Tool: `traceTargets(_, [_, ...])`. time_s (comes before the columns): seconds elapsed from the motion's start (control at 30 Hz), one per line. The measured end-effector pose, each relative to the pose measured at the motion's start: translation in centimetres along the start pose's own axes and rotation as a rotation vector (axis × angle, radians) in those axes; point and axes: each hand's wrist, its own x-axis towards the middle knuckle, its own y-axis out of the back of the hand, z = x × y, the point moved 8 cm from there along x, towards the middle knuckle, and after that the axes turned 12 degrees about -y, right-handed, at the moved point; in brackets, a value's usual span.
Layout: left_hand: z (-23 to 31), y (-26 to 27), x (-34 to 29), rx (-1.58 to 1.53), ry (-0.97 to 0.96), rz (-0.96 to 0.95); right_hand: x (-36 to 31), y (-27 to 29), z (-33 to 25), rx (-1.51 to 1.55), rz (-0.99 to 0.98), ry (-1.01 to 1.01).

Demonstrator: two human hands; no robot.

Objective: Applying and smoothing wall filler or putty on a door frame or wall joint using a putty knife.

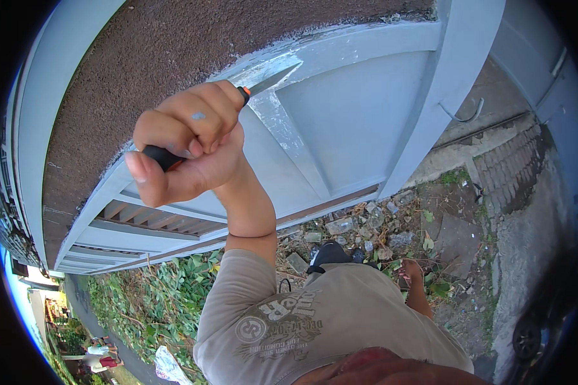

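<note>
Fingers curled tight, the left hand grips a black-handled blade, its tip at a scuffed, whitish stretch of the painted rail; whether the metal touches I can't tell. Down by the person's side hangs the right hand, loosely bent, too small to show whether it holds anything. I'd judge the step in hand as scraping old paint, and the next move as calling for a shallow angle and even pressure so the panel isn't gouged. Above the rail runs rough brown wall; below lie rubble and leaves. The only likely container, a whitish plastic bag or sheet, hides any contents.
</note>
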Motion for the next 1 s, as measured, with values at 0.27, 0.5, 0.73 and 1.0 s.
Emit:
traceTargets(0.27, [-1.6,2.3,-0.8,0.207,0.104,0.13,0.5,-0.6,-0.5,0.025,-0.016,0.004])
traceTargets(0.5, [-3.5,2.5,-1.0,0.279,0.102,0.071,2.0,-0.4,-0.5,-0.029,-0.047,0.017])
traceTargets(0.73, [-2.6,1.9,-0.3,0.44,0.079,0.068,1.4,-0.5,-0.9,-0.014,-0.007,0.03])
traceTargets(1.0, [-1.1,0.5,0.7,0.273,0.056,0.091,0.5,-0.9,-0.7,-0.004,-0.023,0.029])
